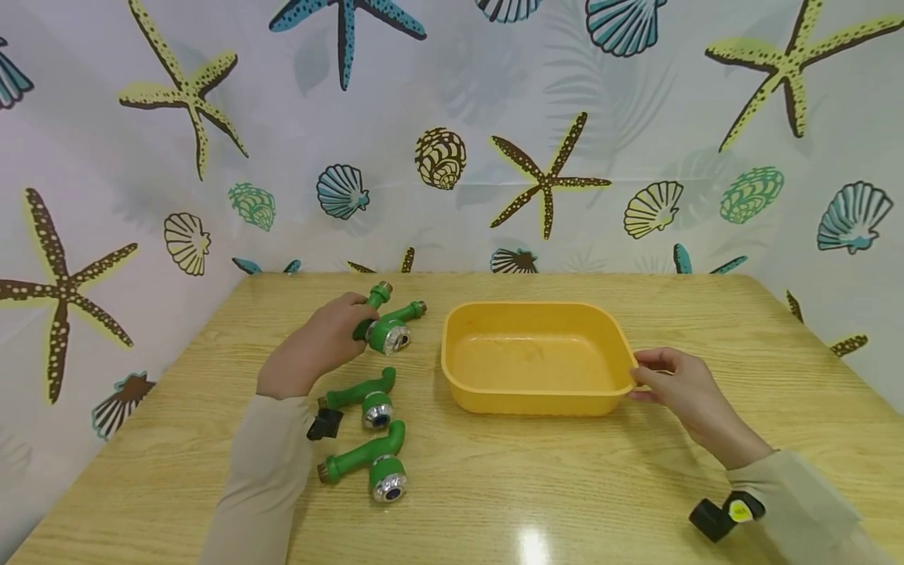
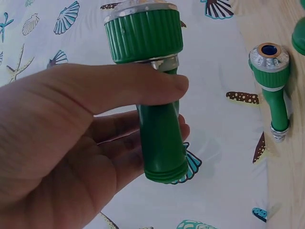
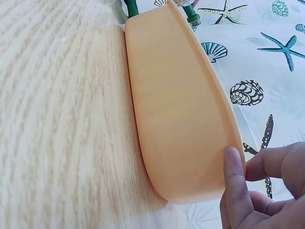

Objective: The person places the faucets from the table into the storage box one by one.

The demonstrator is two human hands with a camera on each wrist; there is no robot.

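Two green plastic fittings lie nearest on the wooden table (image 1: 565, 471), each a curved pipe with a ribbed collar and a shiny metal ring at one end: the near fitting (image 1: 367, 463) and, just beyond it, the middle fitting (image 1: 363, 396), both lying flat and just apart from each other. Farther back, the left hand (image 1: 314, 345) grips a third fitting (image 1: 384, 326) of the same make, thumb laid across its smooth stem below the ribbed collar and fingers curled behind it; the wrist view shows it lifted in the hand. To the right stands a yellow tub (image 1: 537, 314), smooth plastic, rectangular with rounded corners and a rolled rim, resting flat on the grainy tabletop near its middle. The right hand (image 1: 681, 392) pinches the tub's right rim, thumb on the outer wall and fingers curled over the edge. Behind the table hangs a glossy curtain (image 1: 452, 118) printed with starfish and shells.
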